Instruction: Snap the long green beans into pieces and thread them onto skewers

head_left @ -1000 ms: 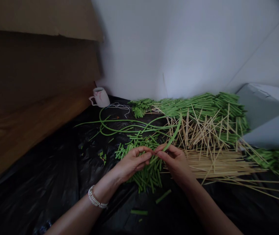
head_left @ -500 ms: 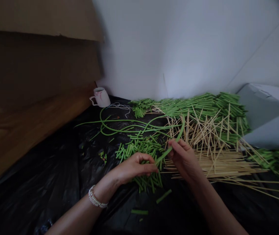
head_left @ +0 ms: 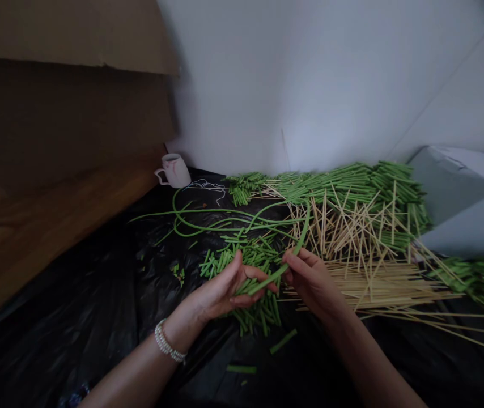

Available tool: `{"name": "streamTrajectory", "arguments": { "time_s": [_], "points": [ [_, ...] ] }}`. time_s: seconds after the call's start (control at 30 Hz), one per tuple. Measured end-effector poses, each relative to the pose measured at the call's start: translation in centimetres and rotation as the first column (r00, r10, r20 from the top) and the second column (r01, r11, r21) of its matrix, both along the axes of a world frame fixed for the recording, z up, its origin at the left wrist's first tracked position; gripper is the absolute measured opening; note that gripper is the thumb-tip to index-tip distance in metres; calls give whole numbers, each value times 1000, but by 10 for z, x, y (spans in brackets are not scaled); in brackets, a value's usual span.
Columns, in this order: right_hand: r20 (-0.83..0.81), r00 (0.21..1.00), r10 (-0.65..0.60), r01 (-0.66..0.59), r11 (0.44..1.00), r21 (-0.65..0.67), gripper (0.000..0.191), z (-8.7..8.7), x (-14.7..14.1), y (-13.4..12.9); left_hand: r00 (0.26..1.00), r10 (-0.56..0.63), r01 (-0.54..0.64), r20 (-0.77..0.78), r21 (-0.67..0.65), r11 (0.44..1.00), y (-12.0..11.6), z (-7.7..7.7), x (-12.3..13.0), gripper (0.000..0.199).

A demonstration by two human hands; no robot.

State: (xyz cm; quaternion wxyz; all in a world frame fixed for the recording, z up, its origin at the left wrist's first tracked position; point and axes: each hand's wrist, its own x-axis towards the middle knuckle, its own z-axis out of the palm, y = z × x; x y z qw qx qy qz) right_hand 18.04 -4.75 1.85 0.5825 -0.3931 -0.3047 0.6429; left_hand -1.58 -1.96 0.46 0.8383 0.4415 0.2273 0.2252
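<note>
My right hand (head_left: 305,275) pinches a long green garlic scape (head_left: 302,238) between thumb and fingers. From there the stalk bends up and away toward the wall, while its near end lies across the curled fingers of my left hand (head_left: 229,286). The left thumb is lifted off the stalk, and a short green piece seems to rest in that palm too. Under both hands spreads a pile of cut scape pieces (head_left: 263,314). More long, curling scapes (head_left: 195,228) lie behind the pile.
Bamboo skewers (head_left: 373,283) lie right of my hands. Skewered green pieces (head_left: 344,184) are heaped along the wall, with another heap (head_left: 480,283) at far right. A white mug (head_left: 176,171) stands back left beside a cardboard box (head_left: 72,107). Black plastic sheeting (head_left: 110,317) covers the floor.
My right hand has shifted slightly left and down with the scape. My left thumb has lifted from its pinch, and the scape's end now lies further across the left fingers.
</note>
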Motion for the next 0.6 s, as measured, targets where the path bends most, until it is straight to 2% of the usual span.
{"name": "streamTrajectory", "arguments": {
  "time_s": [0.07, 0.17, 0.3, 0.43, 0.6],
  "points": [
    [29, 1000, 10, -10, 1000, 16, 27, -1, -1, -1, 999, -9, 9, -46, -5, 1000, 0, 2, 2, 62],
    [124, 992, 33, -42, 997, 68, 26, -4, -3, -3, 990, -18, 27, -143, 59, 998, -2, 7, 5, 39],
    [184, 981, 56, -71, 994, 80, 24, -6, -4, -4, 976, -41, 60, -212, 80, 995, -4, 9, 7, 33],
    [124, 992, 24, -33, 997, 70, 24, -6, -3, -4, 983, 87, -81, -162, 43, 996, -5, 9, 11, 34],
    [147, 989, 3, -27, 987, 159, 19, -7, -3, -3, 962, 268, -269, -58, -20, 963, -7, 11, 15, 30]
  ]
}}
